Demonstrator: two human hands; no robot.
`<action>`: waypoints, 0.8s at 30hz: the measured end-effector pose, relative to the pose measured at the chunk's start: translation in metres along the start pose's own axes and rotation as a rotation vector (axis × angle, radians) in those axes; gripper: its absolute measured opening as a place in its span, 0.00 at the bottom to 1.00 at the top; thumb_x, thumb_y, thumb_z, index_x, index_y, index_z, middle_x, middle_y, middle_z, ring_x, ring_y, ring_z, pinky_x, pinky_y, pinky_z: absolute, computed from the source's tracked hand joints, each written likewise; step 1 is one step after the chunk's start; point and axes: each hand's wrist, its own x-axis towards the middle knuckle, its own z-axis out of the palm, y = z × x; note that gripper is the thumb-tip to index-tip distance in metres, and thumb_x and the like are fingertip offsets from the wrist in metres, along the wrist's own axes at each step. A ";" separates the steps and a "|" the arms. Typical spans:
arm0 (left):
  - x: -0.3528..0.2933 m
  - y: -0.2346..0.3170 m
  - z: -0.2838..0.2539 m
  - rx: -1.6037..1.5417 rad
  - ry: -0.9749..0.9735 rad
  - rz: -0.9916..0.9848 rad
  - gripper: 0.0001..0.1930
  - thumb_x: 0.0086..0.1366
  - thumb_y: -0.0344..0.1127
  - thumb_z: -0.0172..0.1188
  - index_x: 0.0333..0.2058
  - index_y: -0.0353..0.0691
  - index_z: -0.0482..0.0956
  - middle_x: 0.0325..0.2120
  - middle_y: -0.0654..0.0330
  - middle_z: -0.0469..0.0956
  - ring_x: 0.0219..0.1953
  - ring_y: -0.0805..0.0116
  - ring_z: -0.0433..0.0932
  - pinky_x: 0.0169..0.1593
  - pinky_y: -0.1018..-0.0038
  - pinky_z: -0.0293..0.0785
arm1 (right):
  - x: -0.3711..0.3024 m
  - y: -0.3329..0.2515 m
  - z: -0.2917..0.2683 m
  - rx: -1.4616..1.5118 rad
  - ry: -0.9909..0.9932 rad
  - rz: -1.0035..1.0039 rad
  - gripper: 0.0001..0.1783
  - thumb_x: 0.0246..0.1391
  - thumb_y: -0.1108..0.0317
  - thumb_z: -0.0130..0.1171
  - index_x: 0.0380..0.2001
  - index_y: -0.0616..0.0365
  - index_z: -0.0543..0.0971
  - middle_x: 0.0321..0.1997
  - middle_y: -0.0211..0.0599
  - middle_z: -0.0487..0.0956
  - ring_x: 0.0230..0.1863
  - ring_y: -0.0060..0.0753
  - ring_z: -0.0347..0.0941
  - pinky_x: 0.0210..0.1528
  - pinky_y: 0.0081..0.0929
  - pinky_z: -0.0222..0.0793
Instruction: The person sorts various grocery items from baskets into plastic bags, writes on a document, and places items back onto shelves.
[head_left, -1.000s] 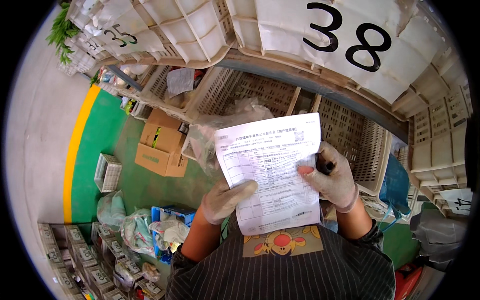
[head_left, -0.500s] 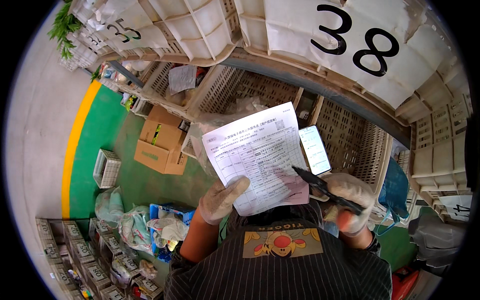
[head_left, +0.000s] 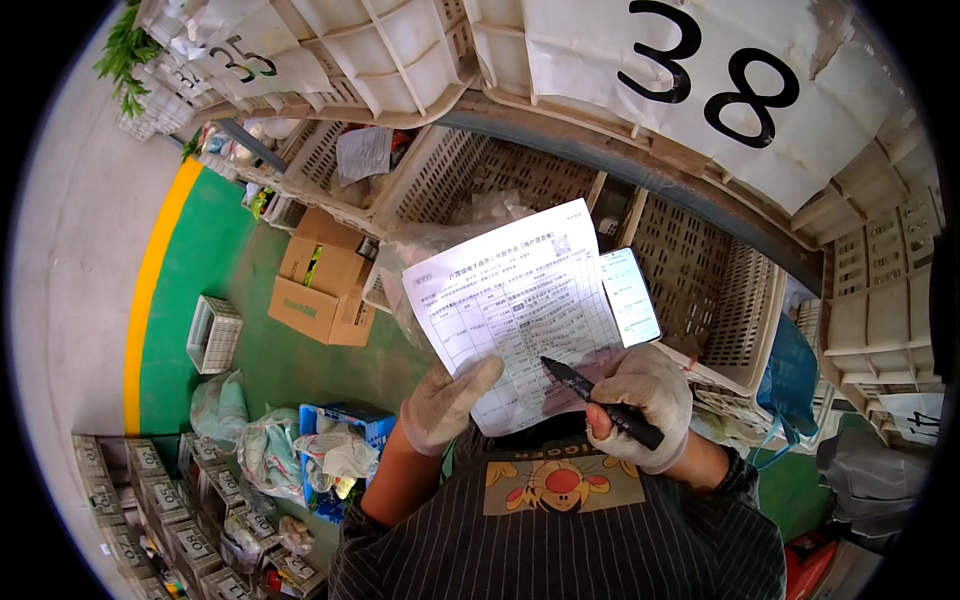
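A printed sheet of paper (head_left: 520,300) with a table on it is tilted up in front of me. My left hand (head_left: 448,402), in a pale work glove, grips its lower left edge, thumb on the front and fingers hidden behind. My right hand (head_left: 645,405), gloved too with a bare fingertip showing, is closed around a black marker pen (head_left: 590,388). The pen's tip points left over the sheet's lower half; I cannot tell whether it touches the paper. A lit phone (head_left: 630,300) sticks out behind the sheet's right edge, and what supports it is hidden.
Dirty white plastic crates (head_left: 700,275) stand ahead, under a shelf of crates with paper labels (head_left: 590,60). An open cardboard box (head_left: 318,285) sits on the green floor. Lower left are a blue basket (head_left: 375,425), plastic bags (head_left: 272,450) and several small labelled baskets (head_left: 190,540).
My right hand has moved left and slightly down with the marker pen, bringing its tip over the middle of the sheet. The sheet and my left hand have barely shifted.
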 end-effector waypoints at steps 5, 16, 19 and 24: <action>-0.002 0.000 0.006 0.111 0.117 0.036 0.18 0.65 0.32 0.54 0.52 0.28 0.71 0.48 0.54 0.75 0.49 0.67 0.73 0.53 0.73 0.68 | -0.001 0.002 -0.005 -0.109 0.030 0.025 0.12 0.42 0.66 0.68 0.28 0.53 0.74 0.22 0.28 0.74 0.21 0.31 0.70 0.24 0.28 0.64; 0.008 -0.005 0.003 -0.034 -0.064 -0.032 0.19 0.68 0.31 0.51 0.56 0.31 0.67 0.53 0.59 0.70 0.54 0.70 0.66 0.59 0.72 0.60 | -0.016 0.033 0.008 0.244 0.168 0.546 0.14 0.52 0.79 0.58 0.41 0.60 0.68 0.40 0.37 0.72 0.39 0.25 0.69 0.42 0.22 0.66; 0.018 -0.002 -0.011 0.133 -0.039 0.119 0.19 0.69 0.36 0.49 0.56 0.33 0.67 0.52 0.60 0.71 0.52 0.70 0.68 0.56 0.74 0.64 | -0.022 0.032 0.008 0.332 0.077 0.617 0.13 0.52 0.80 0.59 0.38 0.58 0.68 0.37 0.33 0.71 0.38 0.19 0.68 0.40 0.19 0.66; 0.030 0.020 -0.002 -0.031 0.225 0.081 0.20 0.70 0.41 0.47 0.56 0.38 0.68 0.44 0.63 0.73 0.41 0.78 0.69 0.39 0.82 0.67 | -0.017 0.038 0.009 0.170 0.032 0.543 0.11 0.51 0.79 0.59 0.37 0.59 0.71 0.36 0.34 0.73 0.38 0.22 0.69 0.40 0.20 0.66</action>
